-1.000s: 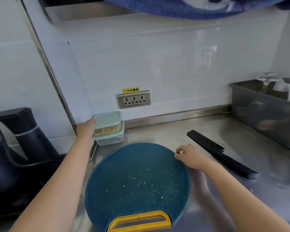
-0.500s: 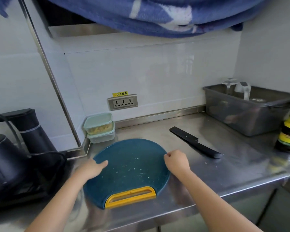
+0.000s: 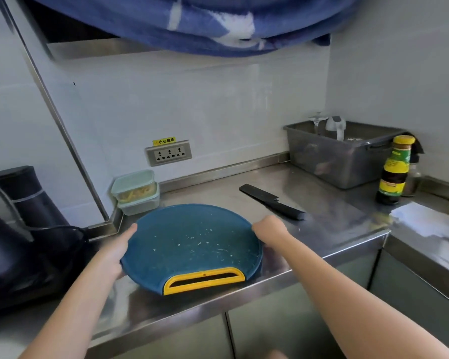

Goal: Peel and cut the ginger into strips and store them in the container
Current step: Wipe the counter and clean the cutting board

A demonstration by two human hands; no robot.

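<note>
Board hold: left hand [image 3: 117,250] and right hand [image 3: 270,229] each grip a side rim of the blue cutting board [image 3: 192,244]. The right fingers curl over the edge and the left fingers are tucked beneath. This is probably a grip for carrying it off, since only pale scraps remain on it.
Ginger: the yellow ginger strips [image 3: 138,194] lie inside the lidded container [image 3: 135,178].
Stack: it sits on a second tub [image 3: 140,207], contents unclear, at the back left corner of the desk [image 3: 322,224].
Knife: the black knife [image 3: 272,202] lies flat to the right of the board, apart from both hands.
Grey bin [image 3: 342,161]: at the back right, holding a kettle and a glass.
</note>
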